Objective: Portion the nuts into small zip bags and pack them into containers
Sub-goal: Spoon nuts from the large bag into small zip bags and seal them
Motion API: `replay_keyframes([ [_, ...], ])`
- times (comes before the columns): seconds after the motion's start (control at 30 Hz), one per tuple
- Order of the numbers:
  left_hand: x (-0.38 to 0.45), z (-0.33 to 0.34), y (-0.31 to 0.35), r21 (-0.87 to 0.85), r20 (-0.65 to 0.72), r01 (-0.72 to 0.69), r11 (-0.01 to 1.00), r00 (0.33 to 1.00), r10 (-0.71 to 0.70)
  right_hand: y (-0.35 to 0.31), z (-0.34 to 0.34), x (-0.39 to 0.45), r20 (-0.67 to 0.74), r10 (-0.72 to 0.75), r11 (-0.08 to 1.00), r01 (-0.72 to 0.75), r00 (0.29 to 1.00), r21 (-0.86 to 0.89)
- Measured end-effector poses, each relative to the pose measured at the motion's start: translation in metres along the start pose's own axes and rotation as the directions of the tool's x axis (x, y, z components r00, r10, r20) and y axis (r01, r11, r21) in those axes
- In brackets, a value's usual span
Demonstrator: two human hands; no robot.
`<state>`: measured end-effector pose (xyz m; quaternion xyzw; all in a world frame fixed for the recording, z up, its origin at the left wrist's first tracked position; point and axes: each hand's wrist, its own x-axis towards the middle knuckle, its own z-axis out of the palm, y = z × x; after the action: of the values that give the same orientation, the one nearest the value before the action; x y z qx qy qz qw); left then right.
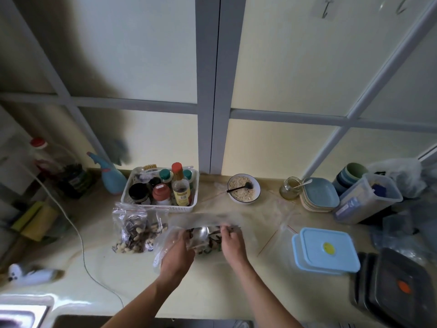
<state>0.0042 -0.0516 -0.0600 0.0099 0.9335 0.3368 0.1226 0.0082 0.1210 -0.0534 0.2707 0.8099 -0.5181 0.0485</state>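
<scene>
Presently left hand point(177, 253) and right hand point(233, 241) both pinch clear zip bag point(203, 235) of nuts, centre bench point(132, 275). Film judged thin, limp, slippery; contents loose, shifting. Best hold: top edge at zip strip. Blue-lidded containers point(326, 250) sit right.

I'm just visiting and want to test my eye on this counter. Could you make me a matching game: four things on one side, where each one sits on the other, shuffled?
Things:
1. bowl of oats
2. blue-lidded box
3. white basket of bottles
4. bag of nuts

Places:
A. in front of the basket, left of the hands
B. right of the hands, near the dark containers
C. by the wall, left of the oats
D. by the wall, between the basket and a glass jar

Pairs: 1-D, 2-B, 3-C, 4-A
</scene>
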Motion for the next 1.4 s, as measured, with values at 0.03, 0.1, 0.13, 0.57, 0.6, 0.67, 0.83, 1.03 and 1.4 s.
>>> replay_keyframes([
  [0.03, -0.001, -0.003, 0.002, -0.052, -0.049, -0.004, 0.999, 0.999, 0.002, -0.004, -0.005, 0.005, -0.022, 0.018, 1.000, -0.018, 1.000, 0.015],
  [0.1, -0.002, -0.009, 0.009, -0.131, -0.154, -0.003, 0.991, 0.988, -0.017, -0.018, -0.018, 0.010, -0.069, 0.041, 0.999, -0.040, 0.997, 0.019],
  [0.13, -0.002, -0.011, 0.014, -0.138, -0.217, -0.013, 0.990, 0.976, -0.018, -0.025, -0.023, 0.012, -0.111, 0.030, 0.999, -0.028, 0.993, 0.015],
  [0.57, -0.007, -0.004, 0.028, -0.073, -0.170, 0.092, 0.993, 0.980, -0.103, -0.008, -0.039, -0.003, -0.217, 0.042, 0.981, -0.082, 0.975, -0.177],
  [0.6, -0.008, -0.003, 0.026, -0.070, -0.151, 0.093, 0.993, 0.983, -0.103, -0.004, -0.040, -0.005, -0.237, 0.023, 0.983, -0.066, 0.971, -0.173],
  [0.67, -0.012, -0.003, 0.024, -0.054, -0.119, 0.087, 0.995, 0.989, -0.093, 0.002, -0.043, -0.007, -0.302, -0.037, 0.984, -0.017, 0.953, -0.177],
  [0.83, -0.017, 0.000, 0.021, -0.015, -0.085, 0.018, 1.000, 0.996, -0.020, 0.005, -0.043, -0.012, -0.362, -0.239, 0.941, 0.124, 0.901, -0.314],
  [1.03, -0.026, 0.013, 0.026, -0.037, -0.106, -0.050, 0.998, 0.993, 0.046, 0.014, -0.032, -0.011, -0.252, -0.458, 0.834, 0.313, 0.853, -0.455],
  [1.4, -0.039, 0.012, 0.026, -0.146, -0.154, 0.101, 0.984, 0.980, -0.124, 0.008, 0.005, -0.022, -0.056, -0.651, 0.653, 0.521, 0.757, -0.549],
])
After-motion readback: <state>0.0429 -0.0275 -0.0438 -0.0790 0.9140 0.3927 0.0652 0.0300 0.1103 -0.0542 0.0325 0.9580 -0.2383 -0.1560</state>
